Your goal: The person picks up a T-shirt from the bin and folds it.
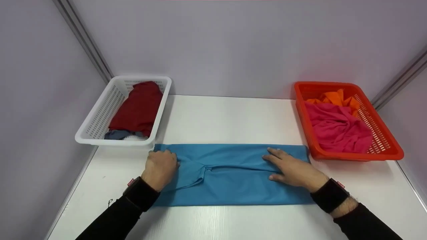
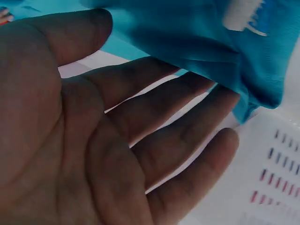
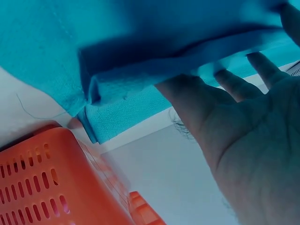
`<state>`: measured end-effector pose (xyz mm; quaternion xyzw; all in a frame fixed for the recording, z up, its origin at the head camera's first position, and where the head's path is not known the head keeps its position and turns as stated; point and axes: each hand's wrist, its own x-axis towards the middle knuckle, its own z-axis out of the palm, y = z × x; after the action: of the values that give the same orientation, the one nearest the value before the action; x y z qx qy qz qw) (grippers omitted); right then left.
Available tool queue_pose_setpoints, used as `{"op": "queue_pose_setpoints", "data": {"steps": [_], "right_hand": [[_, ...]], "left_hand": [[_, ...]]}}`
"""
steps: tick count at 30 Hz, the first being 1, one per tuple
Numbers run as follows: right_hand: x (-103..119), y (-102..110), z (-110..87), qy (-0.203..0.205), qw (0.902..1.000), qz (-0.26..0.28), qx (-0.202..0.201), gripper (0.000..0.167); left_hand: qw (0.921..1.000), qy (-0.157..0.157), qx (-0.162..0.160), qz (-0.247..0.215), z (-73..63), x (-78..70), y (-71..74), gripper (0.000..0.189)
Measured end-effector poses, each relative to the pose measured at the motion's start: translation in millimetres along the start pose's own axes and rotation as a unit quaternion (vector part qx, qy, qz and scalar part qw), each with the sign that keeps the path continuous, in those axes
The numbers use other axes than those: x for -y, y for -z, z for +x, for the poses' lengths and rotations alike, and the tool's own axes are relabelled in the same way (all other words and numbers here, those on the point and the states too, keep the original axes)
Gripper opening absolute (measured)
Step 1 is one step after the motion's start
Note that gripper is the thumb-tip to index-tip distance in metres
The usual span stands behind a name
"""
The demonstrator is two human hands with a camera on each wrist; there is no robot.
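A blue garment (image 1: 240, 190) lies flat on the table, folded into a long rectangle with a raised crease along its middle. My left hand (image 1: 161, 168) rests at its left end; in the left wrist view the fingers (image 2: 164, 126) are nearly straight, their tips at the cloth's edge, with the thumb apart from them. A white label (image 2: 243, 14) shows on the cloth there. Toward the right end, my right hand (image 1: 293, 168) lies over the garment with fingers spread. Seen from the right wrist, its fingertips meet the underside of a fold (image 3: 187, 51).
A white basket (image 1: 83, 133) at back left holds a dark red cloth (image 1: 140, 106) and a grey-blue one (image 1: 116, 134). At back right, an orange-red basket (image 1: 387, 136) holds pink cloth (image 1: 337, 126) and orange cloth (image 1: 335, 98). Walls enclose the white table (image 1: 233, 120).
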<state>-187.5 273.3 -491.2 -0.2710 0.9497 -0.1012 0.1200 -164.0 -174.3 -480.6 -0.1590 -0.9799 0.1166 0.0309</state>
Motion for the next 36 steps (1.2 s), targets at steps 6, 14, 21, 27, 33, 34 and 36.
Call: {"op": "queue_pose_setpoints", "data": {"steps": [6,14,21,27,33,34,36], "right_hand": [[1,1,-1.3,-0.023,0.9995,0.016,0.011,0.076],[7,-6,-5.4,-0.074,0.9973,-0.007,0.002,0.077],[28,-11,-5.7,-0.138,0.99,-0.025,0.014,0.08],[30,-1,0.5,-0.102,0.9916,-0.079,0.0,0.074],[6,7,20.8,0.074,0.9934,-0.087,-0.005,0.074],[3,7,23.3,0.089,0.9934,-0.071,0.011,0.077],[0,5,25.8,0.092,0.9942,-0.041,0.038,0.082]], "left_hand": [[0.988,-0.046,0.013,-0.147,-6.2,-35.6,-0.4,0.058],[0.9825,-0.093,0.016,-0.161,48.4,-23.7,-95.1,0.09],[0.9816,-0.139,0.019,-0.13,100.4,-3.1,-114.0,0.092],[0.9907,-0.095,0.012,-0.097,113.7,-16.1,-107.1,0.091],[0.9919,-0.02,-0.007,-0.125,81.1,-75.2,-75.3,0.09],[0.9909,-0.019,-0.008,-0.133,76.8,-81.4,-74.6,0.093],[0.9905,-0.022,-0.005,-0.136,73.1,-88.0,-76.4,0.099]]}}
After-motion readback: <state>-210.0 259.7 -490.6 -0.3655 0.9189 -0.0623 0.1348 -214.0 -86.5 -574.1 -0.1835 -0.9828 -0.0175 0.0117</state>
